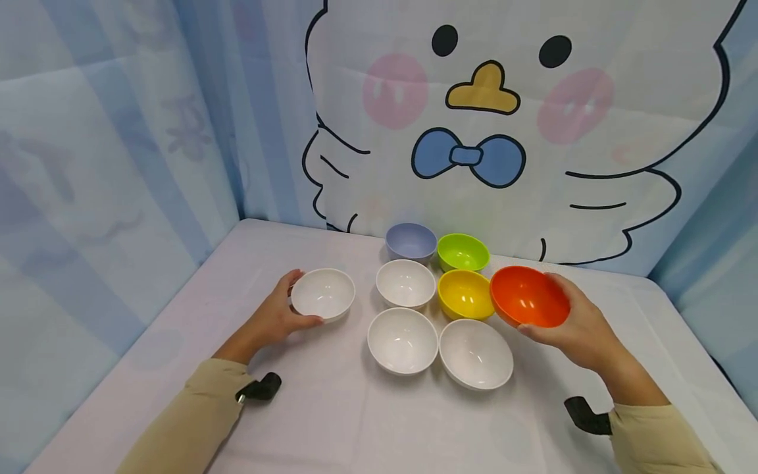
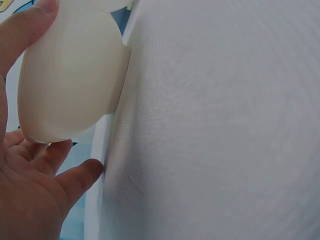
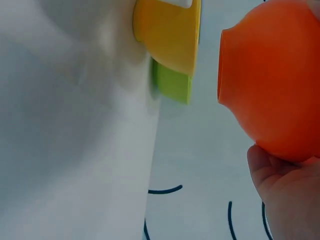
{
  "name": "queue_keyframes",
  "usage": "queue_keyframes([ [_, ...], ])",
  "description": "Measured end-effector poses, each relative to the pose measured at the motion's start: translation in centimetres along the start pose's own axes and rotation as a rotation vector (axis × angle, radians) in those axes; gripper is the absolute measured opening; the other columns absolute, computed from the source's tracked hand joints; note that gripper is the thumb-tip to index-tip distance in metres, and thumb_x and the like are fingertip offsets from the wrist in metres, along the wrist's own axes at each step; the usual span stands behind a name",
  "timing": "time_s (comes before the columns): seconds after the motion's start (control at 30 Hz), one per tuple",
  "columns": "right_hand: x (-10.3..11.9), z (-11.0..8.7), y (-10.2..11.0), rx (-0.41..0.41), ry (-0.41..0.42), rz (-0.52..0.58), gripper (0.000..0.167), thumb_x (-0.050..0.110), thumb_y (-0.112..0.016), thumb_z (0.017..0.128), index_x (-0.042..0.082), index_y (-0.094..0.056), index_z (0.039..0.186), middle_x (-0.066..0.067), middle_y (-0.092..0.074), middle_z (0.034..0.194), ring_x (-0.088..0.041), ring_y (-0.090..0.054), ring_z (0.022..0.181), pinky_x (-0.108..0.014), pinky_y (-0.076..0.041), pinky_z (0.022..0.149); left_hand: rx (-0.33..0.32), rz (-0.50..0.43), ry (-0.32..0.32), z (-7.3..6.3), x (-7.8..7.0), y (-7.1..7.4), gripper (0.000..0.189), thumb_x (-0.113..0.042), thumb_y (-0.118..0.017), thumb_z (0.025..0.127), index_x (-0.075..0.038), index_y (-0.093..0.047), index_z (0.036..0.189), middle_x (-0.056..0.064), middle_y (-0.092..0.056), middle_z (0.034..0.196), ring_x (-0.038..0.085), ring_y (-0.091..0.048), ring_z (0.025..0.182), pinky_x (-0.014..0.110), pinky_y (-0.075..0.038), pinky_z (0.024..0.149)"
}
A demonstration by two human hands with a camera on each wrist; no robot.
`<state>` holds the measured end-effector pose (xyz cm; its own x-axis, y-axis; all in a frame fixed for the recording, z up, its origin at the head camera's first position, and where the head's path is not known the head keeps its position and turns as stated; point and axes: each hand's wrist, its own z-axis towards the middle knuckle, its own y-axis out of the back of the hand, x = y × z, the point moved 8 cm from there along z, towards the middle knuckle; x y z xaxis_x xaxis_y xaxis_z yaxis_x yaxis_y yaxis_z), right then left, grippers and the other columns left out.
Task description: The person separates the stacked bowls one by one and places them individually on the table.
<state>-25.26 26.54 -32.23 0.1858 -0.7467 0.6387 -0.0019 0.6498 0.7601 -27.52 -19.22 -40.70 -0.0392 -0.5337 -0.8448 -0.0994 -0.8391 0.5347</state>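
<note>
My left hand (image 1: 286, 313) grips a white bowl (image 1: 323, 293) at the left, thumb at the near side and fingers around the far rim. In the left wrist view that bowl (image 2: 75, 75) has its foot close to the tabletop; whether it touches, I cannot tell. Off to the right, my right hand (image 1: 583, 329) holds an orange bowl (image 1: 529, 297) by its side, tilted a little. The right wrist view has the orange bowl (image 3: 280, 80) raised, its foot apart from the table. Just left of it sits a yellow bowl (image 1: 466, 294).
Two columns of bowls stand mid-table: a periwinkle bowl (image 1: 411, 242), a green bowl (image 1: 463, 252), a white bowl (image 1: 405, 284) and, nearer, two larger white bowls, left (image 1: 403, 341) and right (image 1: 476, 354). A cartoon curtain (image 1: 266, 131) hangs behind the white-covered table (image 1: 331, 421).
</note>
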Motion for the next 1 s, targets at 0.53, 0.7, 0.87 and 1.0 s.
queue_keyframes([
  [0.53, -5.3, -2.5, -0.3, 0.006, -0.148, -0.039, 0.107, 0.041, -0.080, 0.084, -0.010, -0.016, 0.153, -0.036, -0.035, 0.141, -0.053, -0.041, 0.117, -0.061, -0.054, 0.083, 0.010, -0.012, -0.009, -0.1, -0.1, 0.2, 0.115, -0.022, -0.089, 0.077, 0.003, -0.010, 0.156, 0.023, -0.024, 0.159, 0.042, -0.032, 0.139, 0.054, -0.036, 0.110],
  [0.7, -6.5, -3.1, -1.0, 0.040, -0.194, -0.048, 0.110, 0.045, -0.080, 0.083, -0.011, -0.015, 0.153, -0.037, -0.033, 0.142, -0.053, -0.041, 0.117, -0.062, -0.052, 0.087, 0.011, -0.024, -0.003, 0.0, 0.1, 0.2, 0.115, -0.022, -0.089, 0.076, 0.004, -0.010, 0.156, 0.023, -0.023, 0.158, 0.042, -0.033, 0.138, 0.054, -0.037, 0.109],
  [0.87, -7.3, -3.2, -1.7, 0.060, -0.227, -0.038, 0.113, 0.048, -0.080, 0.082, -0.011, -0.014, 0.152, -0.037, -0.032, 0.143, -0.053, -0.040, 0.118, -0.062, -0.051, 0.089, 0.007, -0.032, -0.007, 0.0, 0.1, 0.2, 0.115, -0.019, -0.089, 0.076, 0.004, -0.010, 0.156, 0.024, -0.023, 0.158, 0.042, -0.033, 0.138, 0.054, -0.037, 0.109],
  [1.0, -7.7, -3.2, -2.2, 0.076, -0.241, -0.016, 0.113, 0.048, -0.080, 0.082, -0.011, -0.014, 0.152, -0.036, -0.031, 0.144, -0.052, -0.040, 0.119, -0.063, -0.049, 0.091, 0.008, -0.029, 0.000, 0.0, 0.1, 0.1, 0.115, -0.020, -0.089, 0.076, 0.004, -0.010, 0.156, 0.024, -0.023, 0.159, 0.042, -0.033, 0.138, 0.054, -0.036, 0.110],
])
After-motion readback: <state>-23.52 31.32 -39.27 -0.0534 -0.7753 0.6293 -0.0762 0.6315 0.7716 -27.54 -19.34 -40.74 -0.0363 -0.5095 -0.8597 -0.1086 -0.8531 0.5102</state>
